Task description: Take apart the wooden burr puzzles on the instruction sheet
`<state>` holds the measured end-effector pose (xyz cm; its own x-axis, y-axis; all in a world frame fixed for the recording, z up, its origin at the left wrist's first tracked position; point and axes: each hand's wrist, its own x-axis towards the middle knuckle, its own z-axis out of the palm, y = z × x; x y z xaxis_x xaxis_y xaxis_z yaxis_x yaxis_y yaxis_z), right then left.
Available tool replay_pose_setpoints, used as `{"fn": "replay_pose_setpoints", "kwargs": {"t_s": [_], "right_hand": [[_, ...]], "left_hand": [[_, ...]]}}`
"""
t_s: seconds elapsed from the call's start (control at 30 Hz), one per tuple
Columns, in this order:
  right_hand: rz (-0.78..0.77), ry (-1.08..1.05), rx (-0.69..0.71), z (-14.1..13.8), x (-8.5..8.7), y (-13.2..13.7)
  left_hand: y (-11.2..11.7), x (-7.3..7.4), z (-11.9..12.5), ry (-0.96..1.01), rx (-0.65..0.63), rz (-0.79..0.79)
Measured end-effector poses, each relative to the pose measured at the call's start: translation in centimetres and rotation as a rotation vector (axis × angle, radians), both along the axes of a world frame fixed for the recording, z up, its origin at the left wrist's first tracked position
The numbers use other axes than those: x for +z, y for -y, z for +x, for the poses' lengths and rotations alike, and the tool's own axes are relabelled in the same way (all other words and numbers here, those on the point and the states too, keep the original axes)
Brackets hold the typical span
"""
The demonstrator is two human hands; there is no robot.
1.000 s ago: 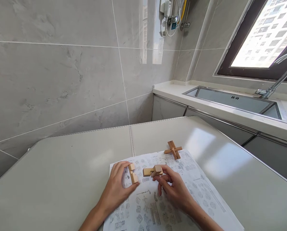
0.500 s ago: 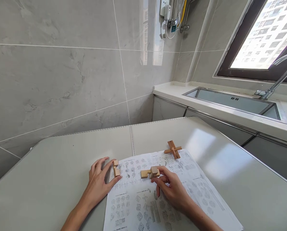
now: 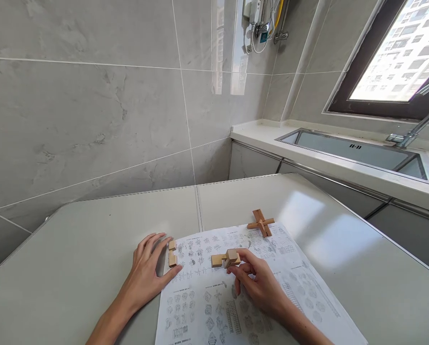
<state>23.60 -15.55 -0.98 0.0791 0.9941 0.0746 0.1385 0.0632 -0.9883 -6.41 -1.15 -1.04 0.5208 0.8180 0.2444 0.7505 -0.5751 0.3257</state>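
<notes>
My left hand [image 3: 148, 268] lies on the grey table [image 3: 92, 249] with fingers stretched out, its fingertips against a small notched wooden piece [image 3: 172, 253] at the left edge of a printed instruction sheet [image 3: 236, 297]. My right hand [image 3: 259, 282] rests on the sheet, thumb and forefinger pinched on a partly joined wooden puzzle block [image 3: 226, 258]. A darker wooden cross-shaped puzzle [image 3: 260, 223] lies alone at the sheet's far edge, beyond both hands.
A tiled wall stands behind the table. To the right is a counter with a steel sink [image 3: 354, 148] and a tap [image 3: 419, 122] under a window. Pipes and a valve [image 3: 263, 24] hang on the wall.
My left hand slid its wooden piece from the middle of the sheet out to the sheet's left edge, and its fingers now lie flatter. My right hand stayed on the joined block.
</notes>
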Motion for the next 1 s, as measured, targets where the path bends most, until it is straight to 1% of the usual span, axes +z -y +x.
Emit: {"fn": "replay_pose_setpoints", "kwargs": {"t_s": [0.13,0.23,0.37,0.53,0.67,0.8,0.87,1.0], "right_hand": [[-0.014,0.011,-0.006,0.0,0.0,0.0],[-0.025,0.01,-0.001,-0.1,-0.1,0.0],[-0.026,0.001,0.008,-0.1,-0.2,0.1],[-0.034,-0.019,0.046,-0.4,-0.1,0.2],[-0.038,0.009,0.082,-0.7,-0.4,0.4],[-0.015,0.057,0.115,-0.8,-0.6,0.5],[-0.015,0.073,0.132,-0.9,-0.4,0.6],[-0.027,0.065,0.174,-1.0,0.2,0.7]], "left_hand": [[0.2,0.1,0.3,0.017,-0.019,0.019],[0.1,0.2,0.1,0.014,-0.068,0.034],[0.5,0.9,0.1,0.03,-0.112,0.03],[2.7,2.4,1.7,0.106,-0.176,-0.027],[4.9,3.4,3.8,0.169,-0.324,-0.12],[6.6,3.7,5.5,0.236,-0.431,-0.217],[7.2,3.7,6.0,0.267,-0.44,-0.241],[8.0,3.3,6.4,0.293,-0.402,-0.263]]}}
